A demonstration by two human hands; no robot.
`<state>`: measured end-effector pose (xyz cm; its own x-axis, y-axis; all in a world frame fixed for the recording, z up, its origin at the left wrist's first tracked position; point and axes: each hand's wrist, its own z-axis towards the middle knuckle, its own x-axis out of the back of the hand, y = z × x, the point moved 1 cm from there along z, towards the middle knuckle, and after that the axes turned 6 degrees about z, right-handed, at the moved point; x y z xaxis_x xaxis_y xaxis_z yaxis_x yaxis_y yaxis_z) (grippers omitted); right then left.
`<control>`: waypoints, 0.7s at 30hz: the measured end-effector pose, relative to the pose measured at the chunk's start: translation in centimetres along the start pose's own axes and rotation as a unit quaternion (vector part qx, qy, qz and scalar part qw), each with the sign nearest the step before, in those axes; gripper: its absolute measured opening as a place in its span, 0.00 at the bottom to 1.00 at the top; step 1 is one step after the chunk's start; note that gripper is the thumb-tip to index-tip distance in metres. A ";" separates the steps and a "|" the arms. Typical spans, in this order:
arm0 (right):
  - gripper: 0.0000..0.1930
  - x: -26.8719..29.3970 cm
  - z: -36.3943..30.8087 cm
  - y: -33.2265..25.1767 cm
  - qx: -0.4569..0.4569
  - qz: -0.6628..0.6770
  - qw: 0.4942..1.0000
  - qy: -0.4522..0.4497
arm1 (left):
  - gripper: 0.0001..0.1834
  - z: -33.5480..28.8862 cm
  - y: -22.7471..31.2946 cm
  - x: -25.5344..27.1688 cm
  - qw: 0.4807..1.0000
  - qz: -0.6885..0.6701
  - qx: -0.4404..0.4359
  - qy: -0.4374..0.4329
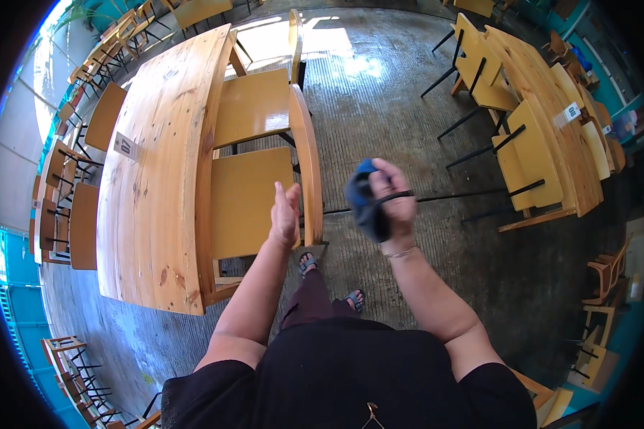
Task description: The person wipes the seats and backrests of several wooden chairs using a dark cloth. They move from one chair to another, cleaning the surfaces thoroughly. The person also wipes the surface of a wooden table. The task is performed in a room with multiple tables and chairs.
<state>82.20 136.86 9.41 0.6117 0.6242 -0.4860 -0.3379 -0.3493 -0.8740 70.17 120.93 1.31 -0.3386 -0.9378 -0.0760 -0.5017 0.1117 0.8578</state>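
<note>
My right hand (pixel 399 196) is closed around a soft-looking blue and dark grey thing (pixel 368 218), held in the air over the walkway. A black strap-like band crosses my fingers. Motion blur keeps me from telling its exact kind. My left hand (pixel 286 214) is raised with its fingers stretched out, and nothing shows in it. It appears beside the curved wooden back of the nearest yellow chair (pixel 250 204); whether it touches the chair I cannot tell.
A long pine table (pixel 161 186) with a number stand (pixel 127 146) is on my left, yellow chairs tucked along it. Another wooden table (pixel 544 89) with chairs (pixel 526 154) lines the right. Between them runs a ribbed concrete floor (pixel 379 121), crossed by a thin dark line.
</note>
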 end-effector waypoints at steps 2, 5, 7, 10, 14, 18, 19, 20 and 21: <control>0.19 -4.2 -1.6 2.0 0.252 -0.352 0.893 -0.127 | 0.44 -0.4 -1.2 -0.1 0.965 -0.211 0.065 -0.139; 0.24 -4.0 -2.0 9.0 0.276 -0.514 0.770 -0.258 | 0.42 1.0 -3.4 1.0 0.954 -0.249 0.037 -0.161; 0.25 -5.3 -0.9 9.1 0.253 -0.534 0.776 -0.219 | 0.41 -0.7 -1.4 0.9 0.972 -0.193 0.051 -0.127; 0.27 -6.7 2.8 10.4 0.213 -0.538 0.799 -0.160 | 0.39 0.3 -1.9 0.9 0.957 -0.241 0.055 -0.153; 0.34 -9.7 13.3 13.2 0.204 -0.572 0.781 -0.148 | 0.43 1.3 -2.6 1.9 0.969 -0.062 0.061 -0.230; 0.37 -13.2 23.8 14.1 0.082 -0.609 0.781 -0.112 | 0.46 1.5 -1.0 2.2 0.950 0.120 0.013 -0.287; 0.38 -14.1 24.5 14.2 0.046 -0.610 0.785 -0.101 | 0.47 1.4 -0.7 2.2 0.948 0.158 -0.010 -0.275; 0.38 -14.4 24.4 14.2 0.010 -0.606 0.789 -0.105 | 0.48 1.4 -0.6 2.0 0.943 0.197 -0.032 -0.265; 0.38 -15.0 24.6 13.7 -0.023 -0.602 0.791 -0.109 | 0.50 1.4 -0.3 1.9 0.937 0.235 -0.059 -0.254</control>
<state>50.79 139.84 4.65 0.3316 0.6278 0.7042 0.4238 0.5677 -0.7057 68.54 119.60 0.18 -0.8494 -0.5146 0.1171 -0.1220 0.4074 0.9051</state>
